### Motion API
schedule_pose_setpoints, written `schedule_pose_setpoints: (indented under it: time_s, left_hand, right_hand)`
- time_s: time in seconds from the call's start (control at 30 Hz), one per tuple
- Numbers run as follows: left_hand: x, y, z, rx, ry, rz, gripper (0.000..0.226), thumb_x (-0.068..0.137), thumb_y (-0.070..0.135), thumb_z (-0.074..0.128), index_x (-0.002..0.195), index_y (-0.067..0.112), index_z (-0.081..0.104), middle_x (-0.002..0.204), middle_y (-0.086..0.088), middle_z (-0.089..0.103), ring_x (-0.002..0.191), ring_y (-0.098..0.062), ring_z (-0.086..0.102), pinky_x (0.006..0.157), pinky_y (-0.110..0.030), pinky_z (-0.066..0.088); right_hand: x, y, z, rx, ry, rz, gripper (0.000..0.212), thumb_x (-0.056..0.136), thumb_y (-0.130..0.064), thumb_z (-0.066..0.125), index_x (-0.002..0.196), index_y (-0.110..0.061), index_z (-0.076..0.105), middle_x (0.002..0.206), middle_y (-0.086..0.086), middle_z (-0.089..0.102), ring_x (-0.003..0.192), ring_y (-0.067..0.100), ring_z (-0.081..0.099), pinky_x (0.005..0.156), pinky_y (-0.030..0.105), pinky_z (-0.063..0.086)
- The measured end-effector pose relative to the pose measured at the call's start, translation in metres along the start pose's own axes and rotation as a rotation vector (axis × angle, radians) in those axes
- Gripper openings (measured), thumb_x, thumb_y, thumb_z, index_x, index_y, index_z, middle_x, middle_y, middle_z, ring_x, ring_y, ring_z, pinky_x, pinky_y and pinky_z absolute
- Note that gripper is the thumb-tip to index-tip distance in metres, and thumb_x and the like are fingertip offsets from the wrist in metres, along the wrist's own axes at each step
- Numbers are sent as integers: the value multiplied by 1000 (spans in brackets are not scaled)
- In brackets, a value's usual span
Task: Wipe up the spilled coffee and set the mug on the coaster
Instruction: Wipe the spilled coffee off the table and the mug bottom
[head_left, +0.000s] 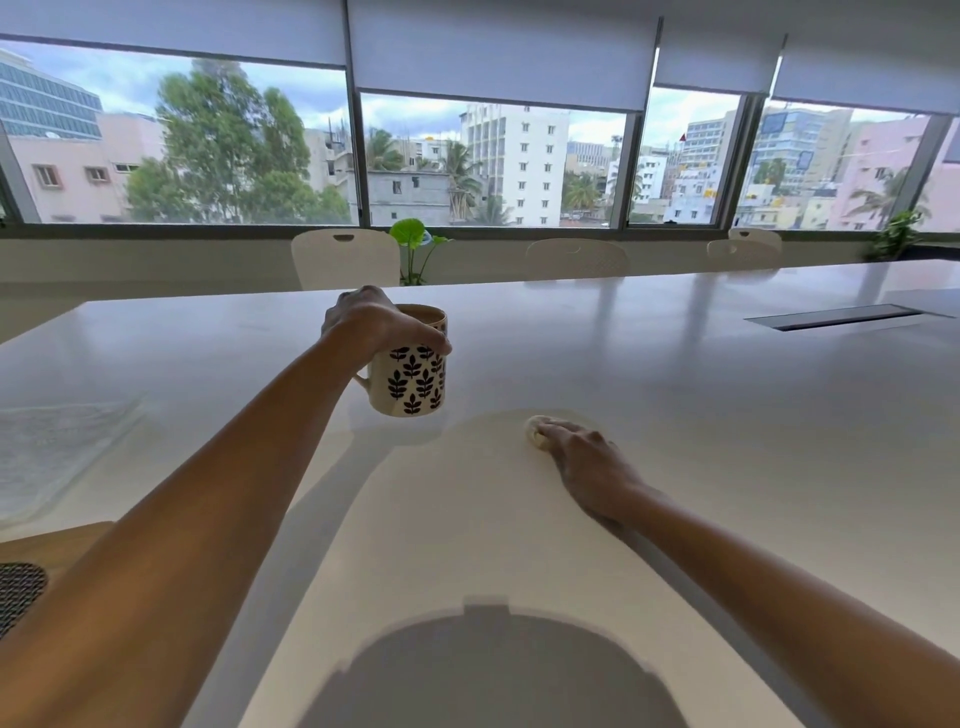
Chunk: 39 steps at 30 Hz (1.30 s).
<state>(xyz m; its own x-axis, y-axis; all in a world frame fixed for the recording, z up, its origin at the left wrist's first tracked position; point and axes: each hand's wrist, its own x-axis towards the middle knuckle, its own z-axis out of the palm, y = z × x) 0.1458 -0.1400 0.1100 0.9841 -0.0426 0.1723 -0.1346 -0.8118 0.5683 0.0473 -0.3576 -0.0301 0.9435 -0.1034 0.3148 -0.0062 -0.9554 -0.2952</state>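
Observation:
A cream mug (413, 382) with a dark leaf pattern is held just above the white table (701, 415), my left hand (371, 319) gripping it from above around the rim. Coffee shows inside the rim. To its right, my right hand (584, 457) presses a small crumpled tissue (536, 432) flat on the tabletop. I cannot make out a spill on the surface. A dark woven round mat (18, 592), perhaps the coaster, peeks in at the left edge.
A pale translucent sheet (57, 447) lies on the table at the left. A recessed cable slot (831, 317) sits at the far right. White chairs (345, 265) and a small green plant (415, 249) stand behind the far edge, below wide windows.

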Motion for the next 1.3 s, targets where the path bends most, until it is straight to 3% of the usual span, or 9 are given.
schedule_pose_setpoints:
  time_s: [0.2,0.3,0.43,0.6,0.67,0.8,0.93,1.17,1.3]
  left_hand:
    - [-1,-4,-11,-16,-5,7,82,53,57,81,116,7,62,116,-13,64,112,-27,56,80,-31,46]
    - [-1,-6,-18,-28,4,11,81,53,57,82,114,7,63,115,-13,64,111,-28,57,80,-30,46]
    - [-1,-9,-25,-37,23,1,78,53,55,83,112,8,64,112,-11,64,108,-27,58,76,-29,44]
    - [0,-18,-32,-30,33,-7,76,54,54,82,111,8,64,110,-12,64,102,-26,57,75,-29,44]
    - [2,-23,-34,-28,31,-18,78,54,55,82,113,7,63,114,-13,65,109,-28,58,80,-31,46]
    - [5,-31,-38,-20,33,-44,82,54,55,82,115,6,61,116,-13,63,112,-28,56,78,-29,44]
    - [10,-38,-43,-17,47,-59,82,52,57,82,115,8,62,115,-12,62,112,-27,55,74,-28,43]
    - [18,-50,-50,2,68,-73,85,51,57,82,117,9,62,118,-13,61,114,-28,55,76,-29,44]
    - [23,-54,-53,8,67,-82,85,51,58,82,118,9,61,120,-12,60,115,-27,54,75,-29,43]
  right_hand:
    - [-49,-48,-1,78,-30,-192,42,92,-8,45,130,-22,58,142,-5,52,131,12,50,106,7,29]
    - [-71,-93,5,218,-151,-377,36,91,-29,50,126,-25,59,140,-8,54,124,6,51,93,-9,20]
    - [-66,-127,13,313,-230,-416,27,86,-42,59,109,-28,58,130,-4,54,116,12,46,89,20,34]
    - [-52,-137,26,226,-208,-306,26,98,-26,43,121,-16,44,135,5,43,122,23,42,100,33,37]
    - [-50,-146,33,241,-194,-313,30,100,-22,39,129,-15,39,143,7,39,133,26,38,109,34,34]
    - [-55,-181,48,271,-356,-612,48,102,-17,35,149,-10,27,161,11,10,150,18,6,118,19,0]
    - [-35,-187,48,341,-400,-797,44,100,-5,39,143,3,38,154,20,28,147,23,17,103,-7,-13]
    - [42,-170,75,126,-144,-308,50,100,0,24,150,-2,22,160,15,12,150,21,6,120,25,3]
    - [29,-217,96,220,-266,-607,47,96,9,30,142,9,33,154,23,26,148,29,15,115,20,-4]
